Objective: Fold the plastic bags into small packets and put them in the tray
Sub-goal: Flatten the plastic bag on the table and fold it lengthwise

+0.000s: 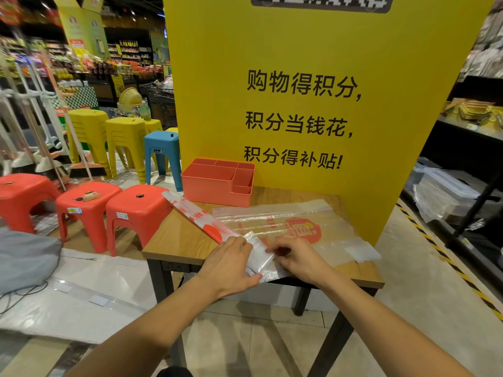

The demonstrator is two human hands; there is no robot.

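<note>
Bag strip point(201, 220) — under both hands point(230, 263) point(296, 258)

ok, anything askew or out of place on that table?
Minor only: the folded bag strip lies diagonally, and its far end sticks out past the left edge of the table. Nothing looks torn or spilled.

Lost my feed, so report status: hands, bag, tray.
Left hand flat on folded bag strip; right hand at its near end, grip blurred. Second bag flat, partly underneath. Tray unobstructed, no packets visible.

The right hand point(296, 258) has blurred fingertips; the QR code point(321, 2) is cut off above.
</note>
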